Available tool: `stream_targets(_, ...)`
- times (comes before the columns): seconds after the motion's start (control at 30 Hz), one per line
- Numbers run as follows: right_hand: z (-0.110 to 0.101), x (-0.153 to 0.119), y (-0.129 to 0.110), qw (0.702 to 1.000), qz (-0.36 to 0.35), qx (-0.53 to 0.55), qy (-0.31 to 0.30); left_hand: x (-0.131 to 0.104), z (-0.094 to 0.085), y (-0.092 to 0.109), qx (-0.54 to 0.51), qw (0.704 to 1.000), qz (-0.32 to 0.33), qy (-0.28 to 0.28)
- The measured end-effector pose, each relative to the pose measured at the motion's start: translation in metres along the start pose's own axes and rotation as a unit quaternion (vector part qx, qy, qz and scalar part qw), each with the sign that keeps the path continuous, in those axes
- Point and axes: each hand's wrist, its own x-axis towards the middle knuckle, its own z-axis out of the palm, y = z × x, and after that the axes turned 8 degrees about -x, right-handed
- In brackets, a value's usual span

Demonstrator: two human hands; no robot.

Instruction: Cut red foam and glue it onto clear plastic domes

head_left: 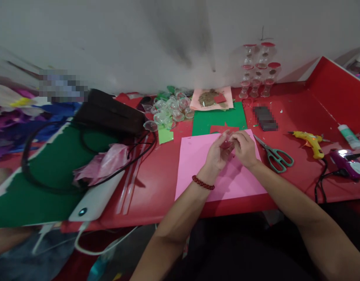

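My left hand (217, 153), with a dark red bead bracelet (202, 182) on its wrist, is over a pink sheet (194, 160). Fingertip to fingertip with it is my right hand (244, 147). Both hands are closed around a small clear plastic piece (227, 143), mostly hidden by the fingers, so its exact shape cannot be made out. Just beyond the hands lie a red paper scrap (223, 128) and a green sheet (205, 121). Green-handled scissors (278, 158) rest close to the right hand, on the red table.
Clear plastic cups (171, 109) are heaped at the back, beside brown grains (207, 97) on paper. Cup hourglasses (256, 80) stand stacked by the wall. Rightward lie a phone (265, 118), yellow glue gun (309, 141) and purple device (350, 164). A black bag (109, 113) sits left.
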Motion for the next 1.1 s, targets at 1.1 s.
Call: stream_targets(1.1, 0.01, -0.004, -0.005, 0.968, 0.207, 0.14, -0.02, 0.001, -0.001, -0.008, 0.029, 0.995, 0.086, 0.032)
